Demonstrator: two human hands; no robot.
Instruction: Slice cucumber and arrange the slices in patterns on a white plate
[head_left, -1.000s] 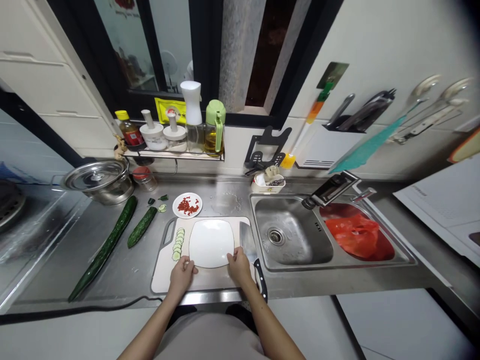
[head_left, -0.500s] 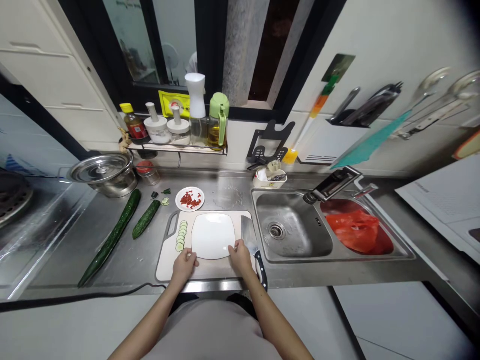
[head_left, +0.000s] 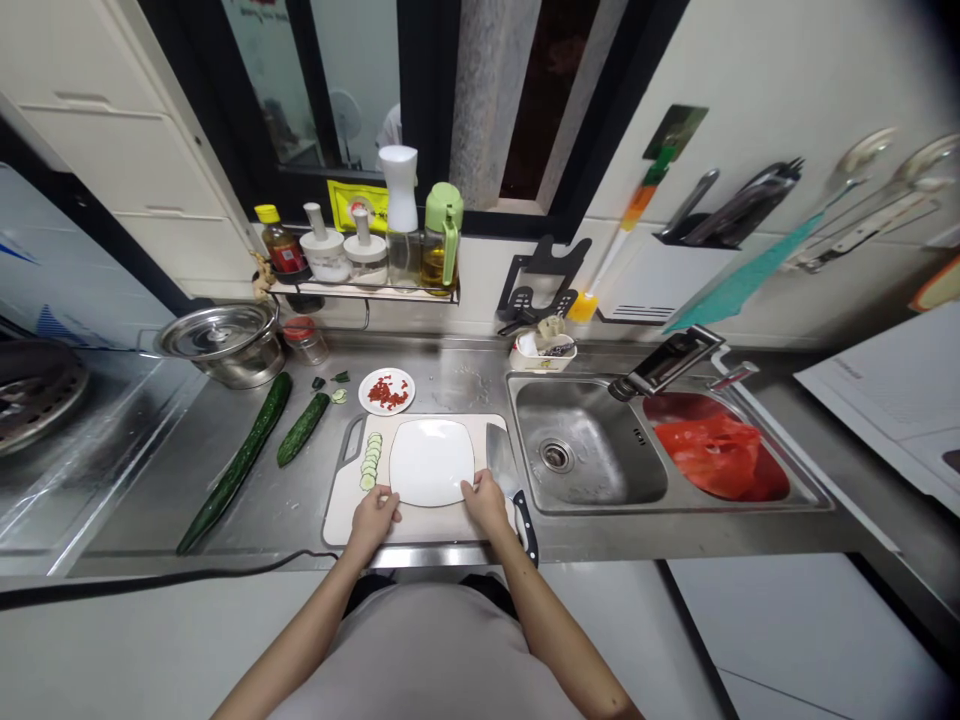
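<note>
A white, rounded-square plate [head_left: 431, 462] lies over the middle of the cutting board [head_left: 420, 528]. My left hand [head_left: 375, 520] pinches its near left corner, and my right hand [head_left: 484, 502] grips the near right corner. To the left of the plate, overlapping cucumber slices [head_left: 370, 461] form a short row on the board. A kitchen knife [head_left: 525, 520] rests along the board's right side, its black handle toward me and its blade partly beside my right hand. Behind the board sits a small white dish of chopped red pieces [head_left: 388, 391].
On the left lie a long cucumber [head_left: 238, 462] and a cut cucumber [head_left: 303, 429], near a lidded steel pot [head_left: 225, 345]. The sink [head_left: 589, 445] is at right, with a red plastic bag [head_left: 712, 455] in its second basin. A seasoning shelf [head_left: 367, 290] hangs behind.
The camera view has shifted slightly, so the counter appears a little higher and further right. Both hands keep their hold on the plate, which stays over the board.
</note>
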